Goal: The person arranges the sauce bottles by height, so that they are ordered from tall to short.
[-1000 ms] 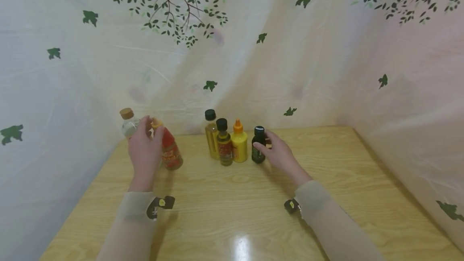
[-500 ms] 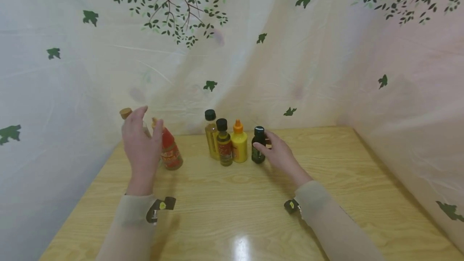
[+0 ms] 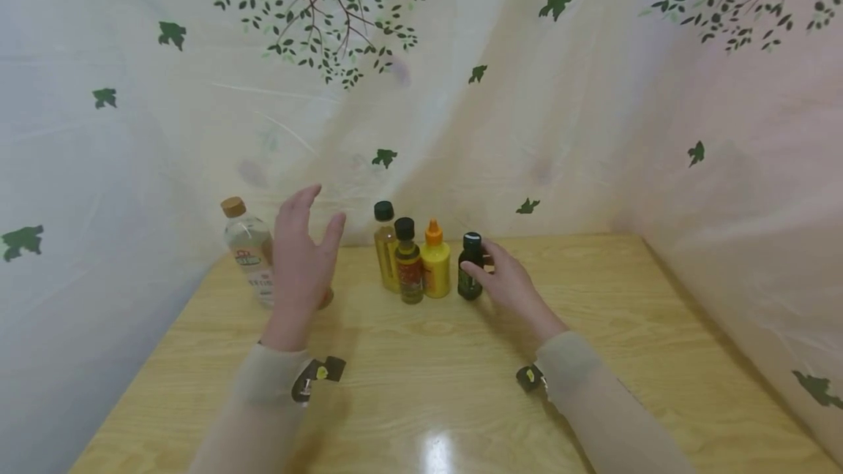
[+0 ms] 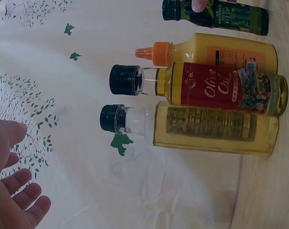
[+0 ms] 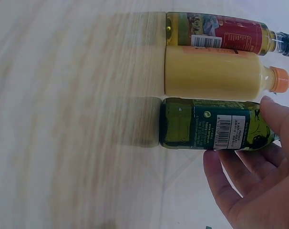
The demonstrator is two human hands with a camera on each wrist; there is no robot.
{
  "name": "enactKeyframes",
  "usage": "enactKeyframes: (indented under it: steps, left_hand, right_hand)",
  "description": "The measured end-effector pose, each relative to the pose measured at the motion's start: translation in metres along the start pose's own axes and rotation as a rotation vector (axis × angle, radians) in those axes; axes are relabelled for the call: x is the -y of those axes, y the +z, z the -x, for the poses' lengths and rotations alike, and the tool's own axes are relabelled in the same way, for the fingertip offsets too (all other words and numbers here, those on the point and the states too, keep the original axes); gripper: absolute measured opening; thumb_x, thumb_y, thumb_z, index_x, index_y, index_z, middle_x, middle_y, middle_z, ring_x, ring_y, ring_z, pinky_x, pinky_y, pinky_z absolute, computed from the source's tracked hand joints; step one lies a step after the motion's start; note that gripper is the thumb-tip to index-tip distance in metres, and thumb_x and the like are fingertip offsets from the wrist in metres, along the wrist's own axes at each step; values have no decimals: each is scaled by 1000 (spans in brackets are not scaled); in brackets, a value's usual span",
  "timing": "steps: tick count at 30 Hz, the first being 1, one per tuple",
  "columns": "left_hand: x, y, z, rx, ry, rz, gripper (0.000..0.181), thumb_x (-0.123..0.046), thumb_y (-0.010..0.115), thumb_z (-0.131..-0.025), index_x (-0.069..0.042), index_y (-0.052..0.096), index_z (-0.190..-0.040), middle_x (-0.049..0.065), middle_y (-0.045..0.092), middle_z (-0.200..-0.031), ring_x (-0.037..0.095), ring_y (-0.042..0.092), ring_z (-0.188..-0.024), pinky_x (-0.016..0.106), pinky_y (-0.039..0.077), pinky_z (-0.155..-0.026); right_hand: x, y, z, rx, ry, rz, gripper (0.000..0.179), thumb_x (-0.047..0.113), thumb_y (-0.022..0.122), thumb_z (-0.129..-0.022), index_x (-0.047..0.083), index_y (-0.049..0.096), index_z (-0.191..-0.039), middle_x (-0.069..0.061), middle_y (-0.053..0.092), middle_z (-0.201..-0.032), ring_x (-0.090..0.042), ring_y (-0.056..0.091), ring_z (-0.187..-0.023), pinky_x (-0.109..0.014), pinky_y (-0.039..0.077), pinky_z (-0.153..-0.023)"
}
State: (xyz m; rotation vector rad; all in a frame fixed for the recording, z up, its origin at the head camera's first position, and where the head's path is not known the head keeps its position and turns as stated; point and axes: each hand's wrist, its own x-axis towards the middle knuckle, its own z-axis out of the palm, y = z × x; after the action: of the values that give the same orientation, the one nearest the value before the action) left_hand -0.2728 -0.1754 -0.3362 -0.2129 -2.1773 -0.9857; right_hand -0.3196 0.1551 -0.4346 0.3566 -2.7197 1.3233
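Note:
My right hand [image 3: 510,284] grips a small dark green glass bottle [image 3: 470,273] between thumb and fingers; the bottle stands upright at the right end of a row. In the right wrist view its barcode label [image 5: 229,132] faces the camera. My left hand [image 3: 301,262] is raised, fingers apart, with nothing in it. It hides most of a red sauce bottle, of which only the base [image 3: 327,299] shows. Left of that hand stands a clear bottle [image 3: 249,247] with a brown cap. The left wrist view shows the left hand's fingers [image 4: 27,195] spread and away from the bottles.
Beside the green bottle stand a yellow squeeze bottle [image 3: 437,269] with an orange nozzle, an olive oil bottle [image 3: 410,273] and a taller bottle of yellow oil [image 3: 385,251]. The wooden table [image 3: 408,371] ends at a leaf-printed curtain [image 3: 421,123].
My left hand first draws left off the red sauce bottle, then swings right in front of it, uncovering the clear bottle. The right hand keeps its hold on the green bottle.

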Motion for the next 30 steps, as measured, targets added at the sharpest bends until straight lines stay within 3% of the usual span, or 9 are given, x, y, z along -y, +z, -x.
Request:
enactKeyframes:
  steps: [12,24,30]
  left_hand:
    - [-1,39,-4,180,-125,105,63,-30,71,-111,-11,48,-165,17,47,-164,37,53,-141,58,49,-115]
    - [6,72,-8,241,-203,68,62,-35,69,-112,-11,49,-165,16,52,-163,35,55,-143,56,49,-116]
    - [7,81,-7,228,-175,63,58,-30,70,-111,-8,51,-162,15,59,-157,35,59,-139,54,50,-116]
  right_hand:
    - [-1,1,1,-4,2,-5,61,40,67,-113,7,50,-162,-23,61,-152,-46,62,-136,-64,51,-113]
    - [0,0,2,-9,1,-9,60,39,69,-112,7,52,-160,-23,62,-152,-46,63,-135,-64,51,-113]
    - [1,1,2,-12,4,-13,59,38,70,-111,9,53,-160,-21,62,-152,-44,63,-135,-63,52,-112]
